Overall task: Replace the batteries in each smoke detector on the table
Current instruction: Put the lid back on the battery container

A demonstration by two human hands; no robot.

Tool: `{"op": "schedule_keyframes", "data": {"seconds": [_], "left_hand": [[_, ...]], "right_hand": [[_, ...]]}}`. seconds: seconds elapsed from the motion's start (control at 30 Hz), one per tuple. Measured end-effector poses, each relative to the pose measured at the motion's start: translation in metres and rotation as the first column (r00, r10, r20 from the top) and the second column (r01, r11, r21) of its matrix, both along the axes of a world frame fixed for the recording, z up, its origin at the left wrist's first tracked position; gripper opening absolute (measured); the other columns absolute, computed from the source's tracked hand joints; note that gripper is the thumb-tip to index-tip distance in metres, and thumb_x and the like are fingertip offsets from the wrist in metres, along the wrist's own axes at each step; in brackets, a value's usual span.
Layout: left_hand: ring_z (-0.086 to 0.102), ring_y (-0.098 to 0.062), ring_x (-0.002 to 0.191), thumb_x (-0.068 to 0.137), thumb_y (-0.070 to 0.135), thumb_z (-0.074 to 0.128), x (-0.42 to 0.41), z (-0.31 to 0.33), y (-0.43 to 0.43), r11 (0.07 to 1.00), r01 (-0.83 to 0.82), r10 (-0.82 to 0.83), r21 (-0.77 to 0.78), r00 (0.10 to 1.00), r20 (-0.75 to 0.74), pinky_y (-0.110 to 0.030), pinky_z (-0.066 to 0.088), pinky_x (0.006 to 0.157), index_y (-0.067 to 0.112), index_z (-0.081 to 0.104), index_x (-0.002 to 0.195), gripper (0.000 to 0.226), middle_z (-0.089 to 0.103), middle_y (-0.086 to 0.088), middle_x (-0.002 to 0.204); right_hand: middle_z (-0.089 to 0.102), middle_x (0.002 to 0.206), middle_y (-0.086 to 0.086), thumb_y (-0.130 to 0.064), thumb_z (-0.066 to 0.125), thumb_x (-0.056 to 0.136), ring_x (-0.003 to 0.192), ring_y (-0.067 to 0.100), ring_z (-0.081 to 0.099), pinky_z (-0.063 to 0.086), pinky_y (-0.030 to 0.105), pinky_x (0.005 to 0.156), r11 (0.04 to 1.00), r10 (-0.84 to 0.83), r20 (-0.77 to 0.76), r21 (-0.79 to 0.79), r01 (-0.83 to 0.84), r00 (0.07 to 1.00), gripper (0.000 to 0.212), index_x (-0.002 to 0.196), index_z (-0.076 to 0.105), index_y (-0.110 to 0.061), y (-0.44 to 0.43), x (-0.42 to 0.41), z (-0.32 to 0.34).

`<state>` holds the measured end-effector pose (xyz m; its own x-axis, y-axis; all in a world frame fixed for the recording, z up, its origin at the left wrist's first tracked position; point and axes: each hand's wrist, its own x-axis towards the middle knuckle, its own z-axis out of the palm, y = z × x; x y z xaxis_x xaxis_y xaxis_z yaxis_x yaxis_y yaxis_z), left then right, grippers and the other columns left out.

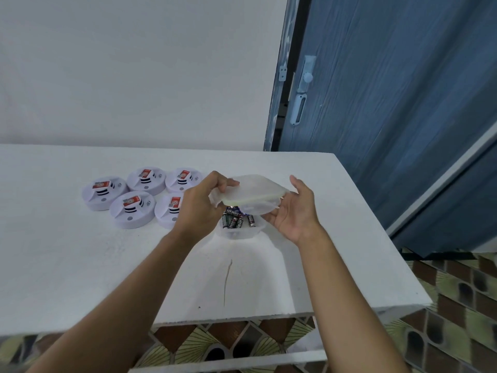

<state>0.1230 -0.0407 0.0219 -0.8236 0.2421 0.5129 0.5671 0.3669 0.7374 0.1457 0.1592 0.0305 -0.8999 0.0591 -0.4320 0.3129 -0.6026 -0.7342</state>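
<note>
Several white round smoke detectors (131, 210) lie backs-up on the white table (80, 265), each with a red battery in its slot; my left wrist hides part of the nearest right one. A clear plastic box (239, 230) holding several black batteries (234, 220) stands to their right. Just above it I hold its translucent lid (252, 192), tilted. My left hand (201, 203) pinches the lid's left edge. My right hand (293, 208) supports its right side from below.
A blue door (390, 103) with a handle stands at the back right, past the table's right edge. A white wall runs behind the table. Patterned floor tiles (457, 305) show below the table's front and right edges.
</note>
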Motion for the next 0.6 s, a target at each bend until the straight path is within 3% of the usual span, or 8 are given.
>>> {"op": "schedule_keyframes", "data": {"seconds": [0.07, 0.13, 0.2, 0.3, 0.37, 0.43, 0.5, 0.6], "left_hand": [[0.054, 0.015, 0.111, 0.074, -0.018, 0.062, 0.002, -0.001, 0.000, 1.000, 0.006, -0.006, -0.020, 1.000, -0.006, -0.003, 0.039, 0.084, 0.021, 0.040, 0.082, 0.045, 0.065, 0.025, 0.104], [0.052, 0.011, 0.117, 0.074, -0.016, 0.063, 0.002, -0.003, -0.001, 1.000, -0.001, 0.001, -0.028, 1.000, -0.006, -0.003, 0.039, 0.087, 0.022, 0.041, 0.083, 0.046, 0.064, 0.027, 0.105], [0.051, 0.003, 0.125, 0.073, -0.015, 0.066, 0.001, -0.006, -0.004, 1.000, -0.021, 0.021, -0.010, 1.000, 0.018, -0.008, 0.039, 0.094, 0.024, 0.043, 0.088, 0.048, 0.063, 0.027, 0.112], [0.052, 0.000, 0.123, 0.081, -0.015, 0.056, -0.001, -0.009, -0.007, 0.980, -0.125, 0.109, 0.152, 0.988, 0.107, -0.023, 0.043, 0.102, 0.023, 0.046, 0.106, 0.047, 0.056, 0.019, 0.128], [0.061, -0.002, 0.110, 0.087, -0.016, 0.044, -0.002, -0.006, -0.006, 0.915, -0.207, 0.109, 0.348, 0.954, 0.280, -0.023, 0.050, 0.095, 0.016, 0.046, 0.114, 0.042, 0.057, 0.004, 0.129], [0.069, -0.006, 0.083, 0.094, -0.006, 0.046, -0.002, 0.002, -0.003, 0.814, -0.279, -0.016, 0.509, 0.866, 0.501, -0.022, 0.055, 0.077, 0.008, 0.049, 0.119, 0.029, 0.062, -0.005, 0.118], [0.065, -0.015, 0.066, 0.100, 0.018, 0.049, -0.002, 0.008, -0.001, 0.741, -0.300, -0.239, 0.600, 0.718, 0.654, -0.029, 0.053, 0.066, 0.006, 0.055, 0.117, 0.022, 0.067, -0.006, 0.095], [0.061, -0.018, 0.069, 0.096, 0.039, 0.057, -0.004, 0.008, 0.000, 0.825, -0.266, -0.268, 0.498, 0.592, 0.760, -0.032, 0.048, 0.067, 0.012, 0.064, 0.108, 0.030, 0.069, -0.001, 0.082]], "right_hand": [[0.064, 0.117, 0.019, -0.046, 0.060, 0.090, 0.105, 0.034, 0.060, 0.053, 0.039, 0.085, 0.999, 0.022, -0.015, -0.041, -0.023, 1.000, 0.062, 0.128, 0.062, 0.004, 0.001, -0.001, -0.002], [0.065, 0.117, 0.015, -0.031, 0.068, 0.087, 0.104, 0.030, 0.062, 0.051, 0.038, 0.090, 0.997, 0.046, -0.061, -0.059, -0.049, 0.997, 0.048, 0.123, 0.065, 0.000, 0.000, 0.001, -0.001], [0.074, 0.107, 0.010, -0.018, 0.060, 0.092, 0.089, 0.022, 0.070, 0.053, 0.032, 0.084, 0.993, 0.059, -0.105, -0.099, -0.070, 0.993, 0.028, 0.116, 0.068, -0.003, 0.001, 0.004, 0.001], [0.077, 0.104, 0.009, -0.008, 0.049, 0.097, 0.077, 0.019, 0.075, 0.060, 0.026, 0.070, 0.977, 0.004, -0.136, -0.209, -0.033, 0.991, 0.035, 0.128, 0.061, 0.002, 0.004, 0.007, 0.004], [0.077, 0.104, 0.011, -0.006, 0.049, 0.097, 0.077, 0.019, 0.075, 0.060, 0.025, 0.067, 0.969, -0.042, -0.145, -0.246, 0.005, 0.989, 0.038, 0.133, 0.057, 0.003, 0.004, 0.008, 0.004], [0.077, 0.106, 0.012, -0.005, 0.049, 0.097, 0.079, 0.020, 0.075, 0.061, 0.026, 0.068, 0.968, -0.049, -0.155, -0.249, 0.009, 0.987, 0.040, 0.135, 0.056, 0.004, 0.005, 0.006, 0.002], [0.076, 0.110, 0.012, -0.005, 0.049, 0.098, 0.078, 0.023, 0.075, 0.062, 0.028, 0.071, 0.974, -0.017, -0.156, -0.225, -0.019, 0.988, 0.037, 0.132, 0.058, 0.002, 0.005, 0.005, 0.001], [0.075, 0.111, 0.013, -0.002, 0.049, 0.098, 0.078, 0.029, 0.075, 0.063, 0.029, 0.071, 0.994, 0.037, -0.152, -0.096, -0.051, 0.988, 0.027, 0.122, 0.062, -0.001, 0.002, 0.001, 0.001]]}}
